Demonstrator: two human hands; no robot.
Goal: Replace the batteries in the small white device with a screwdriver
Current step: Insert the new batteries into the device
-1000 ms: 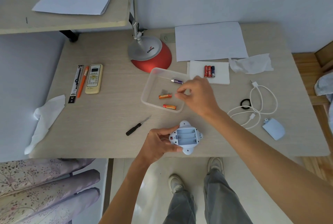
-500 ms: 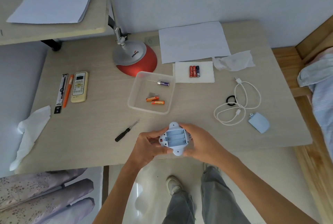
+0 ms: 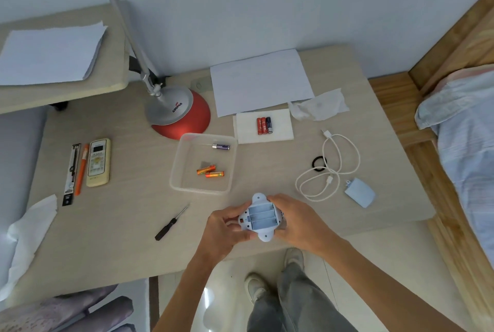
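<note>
- While its empty bay is facing up, the small white device (image 3: 260, 217) is being gripped by left hand (image 3: 223, 227) and right hand (image 3: 298, 222), one per side.
- The screwdriver (image 3: 171, 223) is lying left of the left hand.

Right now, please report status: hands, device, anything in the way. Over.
Left hand and right hand both grip white device. Device open, three battery slots empty. Nothing in the way; screwdriver lies aside, left of hands.
</note>
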